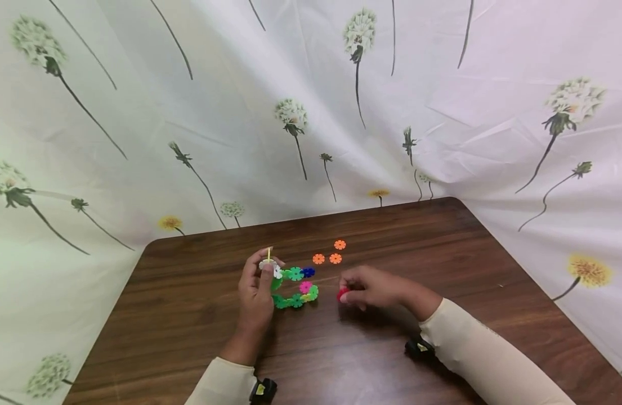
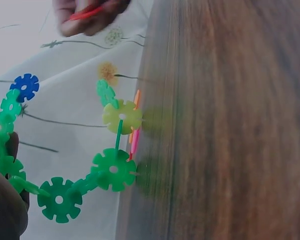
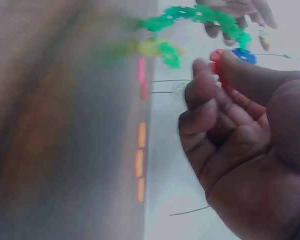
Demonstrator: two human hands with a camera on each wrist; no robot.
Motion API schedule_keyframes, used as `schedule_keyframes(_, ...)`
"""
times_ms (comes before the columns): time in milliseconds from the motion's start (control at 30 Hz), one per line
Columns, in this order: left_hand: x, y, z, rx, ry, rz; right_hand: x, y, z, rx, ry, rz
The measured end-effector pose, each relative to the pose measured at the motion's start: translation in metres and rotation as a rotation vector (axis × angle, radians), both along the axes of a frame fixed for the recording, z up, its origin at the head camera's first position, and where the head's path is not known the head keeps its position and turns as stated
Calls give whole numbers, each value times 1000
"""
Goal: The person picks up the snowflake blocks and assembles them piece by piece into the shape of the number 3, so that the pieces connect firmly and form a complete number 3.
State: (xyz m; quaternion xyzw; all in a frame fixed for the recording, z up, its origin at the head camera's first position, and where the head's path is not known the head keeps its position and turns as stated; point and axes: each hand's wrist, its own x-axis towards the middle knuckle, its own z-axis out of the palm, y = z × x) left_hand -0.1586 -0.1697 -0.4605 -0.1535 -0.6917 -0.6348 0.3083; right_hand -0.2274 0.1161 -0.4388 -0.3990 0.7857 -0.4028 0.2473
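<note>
My left hand [image 1: 256, 287] grips a curved chain of interlocking notched plastic discs [image 1: 296, 274], raised above the table. Most of its discs are green; a white disc [image 1: 268, 264] and a thin yellow one, seen edge-on, are by the thumb. One end carries a dark blue disc [image 2: 25, 87]. Near the other end is a yellow-green disc [image 2: 122, 117] with a green one beyond it. To the right, my right hand [image 1: 374, 287] pinches a red disc [image 3: 217, 62] between thumb and fingers, apart from the chain. A pink disc [image 1: 305, 287] lies on the table, seen through the chain's curve.
Three orange discs [image 1: 335, 259] lie on the brown wooden table [image 1: 189, 315] beyond the hands. In the right wrist view a reddish piece [image 3: 144, 91] shows beside the pink one. A flower-printed white cloth [image 1: 229, 112] hangs along the table's back and sides.
</note>
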Motion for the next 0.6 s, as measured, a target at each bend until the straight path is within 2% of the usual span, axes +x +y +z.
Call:
schedule_keyframes(167,3,-1,3,-23,-12,-2,1,-10,19,-134,-45,-58)
schedule_keyframes(400,1,-1,3,-22,11,12,3,-28,44,-341,41,-111)
schedule_keyframes(600,2,0,2,-30,17,21,5,-48,60,-424,78,-135)
